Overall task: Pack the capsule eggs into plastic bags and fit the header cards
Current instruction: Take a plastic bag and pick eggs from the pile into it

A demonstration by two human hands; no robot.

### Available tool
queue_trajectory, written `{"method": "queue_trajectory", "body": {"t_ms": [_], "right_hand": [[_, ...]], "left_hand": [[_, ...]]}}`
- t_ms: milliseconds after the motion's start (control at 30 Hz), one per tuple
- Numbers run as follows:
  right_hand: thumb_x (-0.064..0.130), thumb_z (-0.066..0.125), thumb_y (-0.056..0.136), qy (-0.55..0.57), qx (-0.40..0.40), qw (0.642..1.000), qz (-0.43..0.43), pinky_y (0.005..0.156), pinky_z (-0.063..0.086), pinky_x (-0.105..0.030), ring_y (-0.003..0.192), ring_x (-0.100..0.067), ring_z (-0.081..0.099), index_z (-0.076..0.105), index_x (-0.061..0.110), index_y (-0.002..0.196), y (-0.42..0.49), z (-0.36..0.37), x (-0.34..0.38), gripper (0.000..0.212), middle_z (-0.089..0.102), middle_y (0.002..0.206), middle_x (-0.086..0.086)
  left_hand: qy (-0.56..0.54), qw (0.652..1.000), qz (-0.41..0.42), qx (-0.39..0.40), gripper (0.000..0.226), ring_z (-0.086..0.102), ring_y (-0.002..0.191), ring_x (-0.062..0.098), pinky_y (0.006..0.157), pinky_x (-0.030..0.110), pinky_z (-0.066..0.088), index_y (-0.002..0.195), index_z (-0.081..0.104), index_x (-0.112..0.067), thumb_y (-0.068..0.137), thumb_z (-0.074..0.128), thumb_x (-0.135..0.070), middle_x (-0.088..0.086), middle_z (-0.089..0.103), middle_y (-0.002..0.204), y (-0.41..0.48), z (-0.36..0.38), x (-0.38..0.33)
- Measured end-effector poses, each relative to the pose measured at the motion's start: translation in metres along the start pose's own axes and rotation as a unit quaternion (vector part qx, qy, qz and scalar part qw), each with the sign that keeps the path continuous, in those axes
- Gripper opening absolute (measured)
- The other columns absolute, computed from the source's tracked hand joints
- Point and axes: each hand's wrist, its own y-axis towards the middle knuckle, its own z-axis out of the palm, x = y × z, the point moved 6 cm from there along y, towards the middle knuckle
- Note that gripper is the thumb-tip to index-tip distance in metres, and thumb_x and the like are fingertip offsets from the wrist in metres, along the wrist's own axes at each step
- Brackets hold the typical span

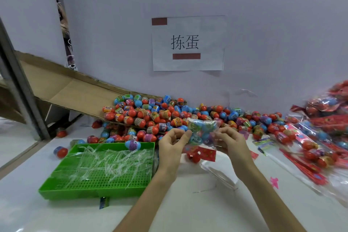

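Capsule eggs (pixel 160 115) lie in a loose heap along the far edge of the tabletop (pixel 188 211). Their shells are red, blue and purple with printed bands, and they spill from the foot of a cardboard chute (pixel 66 84) that slopes down from the far left corner. In front of the heap, lifted clear of the tabletop, a clear plastic bag (pixel 202 131) hangs between the person's two hands. Both bare forearms reach in from the near edge and converge on it. The left hand (pixel 174 140) has its fingers curled, with thumb and forefinger pinching the bag's left side. The right hand (pixel 230 142) is curled likewise and pinches the right side. Several eggs, mostly blue and green with some purple, show through the crinkled film, though their number cannot be told. Below the hands a red header card (pixel 205 153) lies flat on the tabletop with a red egg just beside it. Empty clear bags (pixel 220 174) lie closer to the near edge. A green perforated tray (pixel 75 193) towards the left edge holds clear plastic strips (pixel 105 162), and one blue-and-purple egg rests at its far rim. Packed bags (pixel 318 137) with red cards are piled along the right edge.
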Motion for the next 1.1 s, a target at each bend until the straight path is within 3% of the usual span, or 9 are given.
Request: {"method": "queue_trajectory", "body": {"t_ms": [100,200,267,333,467,567,667,900,1100], "right_hand": [[0.004,0.067,0.094,-0.105,-0.002,0.994,-0.026,0.075,0.058,-0.037,0.090,-0.026,0.071,0.062,0.008,0.095,-0.002,0.001,0.000,0.006,0.071,0.094,-0.004],[0.004,0.073,0.089,-0.124,-0.015,0.988,-0.095,0.076,0.055,-0.021,0.100,-0.009,0.066,0.057,0.023,0.112,-0.006,0.002,0.010,0.035,0.065,0.112,0.005],[0.024,0.072,0.086,-0.109,0.009,0.984,-0.142,0.078,0.051,-0.014,0.106,0.001,0.063,0.060,0.032,0.117,-0.009,0.005,0.019,0.033,0.066,0.114,0.018],[0.041,0.066,0.084,-0.120,0.042,0.979,-0.159,0.087,0.048,-0.016,0.110,0.002,0.062,0.064,0.035,0.119,-0.010,0.009,0.022,0.035,0.067,0.115,0.024],[0.045,0.074,0.089,-0.191,0.080,0.960,-0.189,0.083,0.050,-0.011,0.107,0.002,0.063,0.070,0.037,0.116,-0.015,0.016,0.022,0.029,0.069,0.109,0.024],[0.030,0.071,0.092,-0.166,0.079,0.966,-0.183,0.072,0.055,-0.016,0.093,-0.002,0.067,0.074,0.030,0.101,-0.014,0.015,0.022,0.009,0.071,0.095,0.019],[0.019,0.070,0.094,-0.129,0.052,0.976,-0.170,0.068,0.054,-0.015,0.085,-0.002,0.066,0.075,0.025,0.096,-0.012,0.008,0.023,0.008,0.070,0.089,0.017],[0.024,0.078,0.087,-0.111,0.082,0.983,-0.122,0.073,0.060,-0.026,0.089,-0.012,0.070,0.079,0.023,0.094,-0.013,0.011,0.024,0.007,0.074,0.094,0.009],[0.037,0.079,0.077,-0.096,0.130,0.983,-0.090,0.073,0.061,-0.030,0.092,-0.018,0.073,0.080,0.024,0.093,-0.018,0.014,0.026,0.021,0.076,0.096,0.002]], "left_hand": [[0.022,0.999,0.025,0.000,0.020,0.063,0.072,0.015,0.069,0.027,0.055,0.081,0.073,-0.018,0.082,0.079,-0.036,-0.002,0.069,0.073,0.001,-0.002,-0.004],[0.079,0.994,0.074,0.018,0.016,0.057,0.065,0.007,0.064,0.021,0.050,0.080,0.071,-0.015,0.091,0.078,-0.025,-0.006,0.065,0.069,-0.001,0.002,-0.007],[0.125,0.986,0.107,0.036,0.015,0.059,0.065,0.006,0.065,0.020,0.049,0.081,0.071,-0.017,0.091,0.079,-0.025,-0.008,0.067,0.071,-0.003,0.007,-0.009],[0.160,0.978,0.127,0.044,0.013,0.066,0.072,0.009,0.070,0.022,0.052,0.084,0.072,-0.018,0.090,0.080,-0.027,-0.005,0.070,0.078,-0.005,0.010,-0.010],[0.181,0.969,0.154,0.066,0.015,0.070,0.082,0.011,0.075,0.019,0.054,0.090,0.074,-0.018,0.089,0.080,-0.032,-0.005,0.073,0.085,-0.008,0.014,-0.012],[0.153,0.973,0.136,0.105,0.011,0.072,0.092,0.011,0.081,0.020,0.056,0.098,0.077,-0.019,0.090,0.081,-0.026,-0.006,0.076,0.092,-0.008,0.017,-0.008],[0.123,0.982,0.102,0.104,0.015,0.074,0.095,0.011,0.083,0.023,0.058,0.102,0.079,-0.022,0.088,0.083,-0.023,-0.008,0.078,0.096,-0.005,0.015,-0.003],[0.061,0.995,0.029,0.074,0.007,0.073,0.076,0.013,0.072,0.023,0.056,0.084,0.081,-0.024,0.088,0.082,-0.019,0.000,0.077,0.080,0.002,0.007,0.006],[0.053,0.994,0.039,0.082,0.009,0.074,0.097,0.018,0.084,0.032,0.060,0.084,0.079,-0.022,0.083,0.075,-0.029,0.001,0.078,0.099,0.001,0.007,0.003]]}}
